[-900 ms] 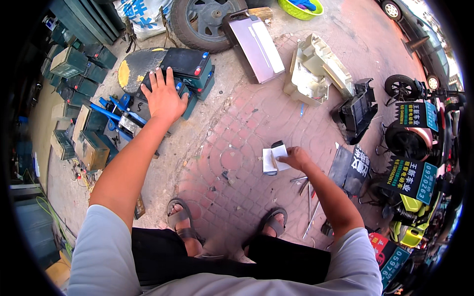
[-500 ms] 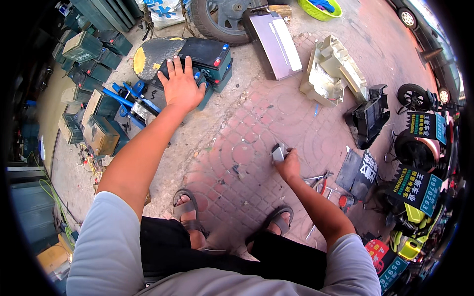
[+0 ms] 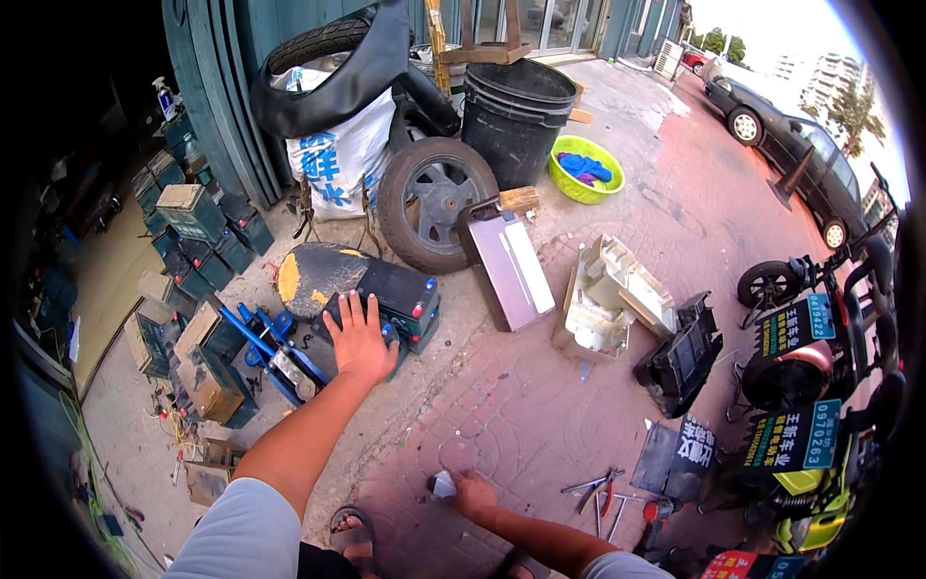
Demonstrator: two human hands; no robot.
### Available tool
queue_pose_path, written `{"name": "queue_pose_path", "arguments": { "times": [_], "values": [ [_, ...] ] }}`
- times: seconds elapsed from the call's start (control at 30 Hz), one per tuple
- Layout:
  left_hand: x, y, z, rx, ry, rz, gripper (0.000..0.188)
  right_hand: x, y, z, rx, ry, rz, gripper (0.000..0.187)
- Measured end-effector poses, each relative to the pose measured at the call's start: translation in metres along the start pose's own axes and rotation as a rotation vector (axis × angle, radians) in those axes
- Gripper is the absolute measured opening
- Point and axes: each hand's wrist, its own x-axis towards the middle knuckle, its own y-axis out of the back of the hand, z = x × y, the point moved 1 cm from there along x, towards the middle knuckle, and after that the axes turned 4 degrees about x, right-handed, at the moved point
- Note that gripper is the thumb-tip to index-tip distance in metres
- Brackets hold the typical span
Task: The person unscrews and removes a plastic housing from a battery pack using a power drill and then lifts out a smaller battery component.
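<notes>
My left hand (image 3: 365,343) has its fingers spread and rests over the dark battery pack nearest me, beside a blue jack-like tool. Just beyond it a black-topped battery (image 3: 397,289) with a red terminal is stacked on another one. A worn black seat (image 3: 323,282) with yellow patches lies at the batteries' far left. Low over the paving, my right hand (image 3: 475,494) is closed around a small silvery-grey block (image 3: 443,484) with a dark end, whose kind I cannot make out. The blue tool (image 3: 275,352) has long handles and lies to the left.
Old batteries (image 3: 198,212) are stacked at the left. Behind the batteries stand a wheel (image 3: 436,205) and a black bucket (image 3: 514,121). A purple-grey case (image 3: 511,270), beige casings (image 3: 612,299) and a black tray (image 3: 680,352) lie to the right. Pliers (image 3: 603,497) lie near parked scooters.
My view has tilted up, showing more of the background. My left hand stays over the batteries, fingers spread. My right hand still holds the grey block and has shifted left.
</notes>
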Motion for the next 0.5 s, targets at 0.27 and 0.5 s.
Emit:
{"name": "queue_pose_path", "arguments": {
  "times": [0.27, 0.5],
  "values": [
    [-0.001, 0.009, 0.005, -0.008, -0.028, 0.024, 0.102, 0.014, -0.003, 0.006, 0.174, -0.075, -0.351, 0.061],
    [-0.005, -0.003, -0.001, -0.021, -0.025, 0.059, 0.101, 0.112, 0.198, -0.027, 0.705, -0.060, 0.365, 0.050]
  ]
}}
